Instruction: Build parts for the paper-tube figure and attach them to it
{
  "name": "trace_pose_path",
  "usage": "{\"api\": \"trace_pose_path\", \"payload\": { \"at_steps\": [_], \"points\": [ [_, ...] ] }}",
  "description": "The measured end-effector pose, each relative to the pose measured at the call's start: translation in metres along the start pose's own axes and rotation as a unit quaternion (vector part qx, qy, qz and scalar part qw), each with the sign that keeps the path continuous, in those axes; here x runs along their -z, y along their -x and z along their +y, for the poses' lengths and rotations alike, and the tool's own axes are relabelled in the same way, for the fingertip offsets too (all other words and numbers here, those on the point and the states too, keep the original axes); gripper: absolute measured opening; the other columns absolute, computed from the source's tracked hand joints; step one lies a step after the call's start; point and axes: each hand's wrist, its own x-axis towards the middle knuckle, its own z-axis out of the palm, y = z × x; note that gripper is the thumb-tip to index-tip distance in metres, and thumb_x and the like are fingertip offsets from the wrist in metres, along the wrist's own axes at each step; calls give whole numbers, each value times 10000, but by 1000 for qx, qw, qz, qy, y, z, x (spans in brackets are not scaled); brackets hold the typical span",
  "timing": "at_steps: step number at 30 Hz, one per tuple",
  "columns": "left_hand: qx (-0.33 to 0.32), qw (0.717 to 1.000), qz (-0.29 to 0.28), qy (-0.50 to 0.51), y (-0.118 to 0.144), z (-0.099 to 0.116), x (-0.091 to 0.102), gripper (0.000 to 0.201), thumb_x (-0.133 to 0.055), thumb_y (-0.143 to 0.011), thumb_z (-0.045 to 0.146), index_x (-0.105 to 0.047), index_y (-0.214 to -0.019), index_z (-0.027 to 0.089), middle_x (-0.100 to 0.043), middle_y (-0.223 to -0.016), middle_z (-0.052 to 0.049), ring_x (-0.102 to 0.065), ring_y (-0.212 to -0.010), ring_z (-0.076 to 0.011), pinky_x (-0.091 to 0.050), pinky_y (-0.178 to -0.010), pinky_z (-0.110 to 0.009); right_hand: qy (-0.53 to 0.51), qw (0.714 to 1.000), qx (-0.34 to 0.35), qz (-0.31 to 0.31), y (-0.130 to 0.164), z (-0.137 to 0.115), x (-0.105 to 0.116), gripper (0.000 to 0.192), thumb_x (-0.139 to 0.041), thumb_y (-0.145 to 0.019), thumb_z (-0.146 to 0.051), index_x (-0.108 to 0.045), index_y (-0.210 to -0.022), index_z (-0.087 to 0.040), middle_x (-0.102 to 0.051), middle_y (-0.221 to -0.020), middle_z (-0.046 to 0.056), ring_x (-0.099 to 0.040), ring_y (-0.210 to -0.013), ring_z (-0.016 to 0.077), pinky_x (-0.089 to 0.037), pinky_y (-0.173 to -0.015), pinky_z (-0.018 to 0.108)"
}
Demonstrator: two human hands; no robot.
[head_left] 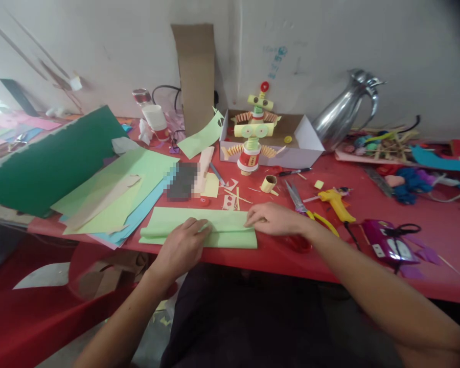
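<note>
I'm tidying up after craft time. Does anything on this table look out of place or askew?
Paper scraps lie strewn behind the light green sheet that the left hand and right hand press. The dark green sheet overhangs the red table edge, bent.

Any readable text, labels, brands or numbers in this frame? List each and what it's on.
None can be read.
Blue scribble on the white wall: too faint to read.
Red band with yellow marks on the paper robot figure: too small.
White labels on the purple gadget: blurred.
Dark flat object beside the light green folded paper sheet: pixelated.
</note>
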Motion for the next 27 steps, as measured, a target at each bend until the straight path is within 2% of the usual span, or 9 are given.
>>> {"api": "trace_pose_path", "payload": {
  "at_steps": [2,5,10,12,14,17,21,24,27],
  "points": [
    [10,1000,4,19,-4,-1,1,325,-488,-844,50,-689,-1067,175,-686,-1134,-105,-578,-984,-259,-526,-816,-377,2,999,-40,-4,-6,-3,1,154,-634,-830,-245,-787,-847,-233,-748,-924,24,-656,-802,179,-427,-656,255],
    [45,997,2,56,-10,-4,0,288,-495,-838,48,-704,-967,200,-709,-1039,-82,-596,-962,-245,-526,-790,-356,25,995,-97,6,-12,-8,-6,86,-781,-729,-291,-745,-762,-220,-729,-802,16,-646,-768,184,-387,-609,245],
    [133,985,-24,109,-20,-12,-5,319,-551,-770,44,-647,-1031,201,-691,-1001,-74,-613,-976,-253,-515,-780,-366,36,991,-130,12,-16,-9,-17,217,-828,-679,-272,-706,-846,-205,-720,-821,13,-634,-744,175,-354,-564,227],
    [139,983,-33,112,-22,-13,-4,300,-551,-765,43,-638,-1009,194,-672,-990,-79,-607,-982,-258,-506,-810,-377,44,990,-133,16,-13,-11,-19,258,-832,-679,-286,-702,-891,-215,-716,-847,15,-635,-767,186,-342,-557,228],
    [132,985,-33,108,-21,-13,-3,243,-552,-777,53,-643,-953,195,-658,-976,-79,-598,-976,-261,-499,-823,-382,56,989,-131,26,-6,-16,-22,193,-801,-729,-280,-699,-882,-224,-707,-891,24,-634,-825,199,-327,-569,236],
    [121,988,9,96,-13,-10,-3,190,-552,-817,91,-652,-925,211,-666,-982,-69,-599,-964,-248,-498,-778,-354,139,983,-85,78,12,-29,-35,49,-667,-861,-211,-672,-909,-223,-684,-938,32,-623,-804,185,-280,-553,261],
    [76,993,77,49,7,-7,-8,220,-491,-896,122,-672,-968,225,-712,-954,-54,-616,-868,-213,-489,-740,-338,316,939,45,132,39,-38,-57,211,-507,-890,-37,-636,-952,-191,-665,-862,35,-568,-622,146,-241,-499,306],
    [17,993,113,24,23,-8,-12,304,-468,-899,82,-684,-1054,231,-740,-1023,-55,-632,-858,-197,-487,-794,-355,386,901,122,155,49,-33,-68,259,-469,-903,-21,-650,-1023,-161,-693,-886,56,-566,-602,143,-305,-504,308],
    [-40,991,127,-1,35,-11,-13,373,-479,-901,74,-659,-1179,245,-742,-1111,-54,-645,-876,-196,-477,-780,-368,412,879,163,177,55,-23,-71,339,-446,-901,-3,-655,-1136,-129,-731,-1067,110,-599,-623,147,-387,-531,304]
  ]
}}
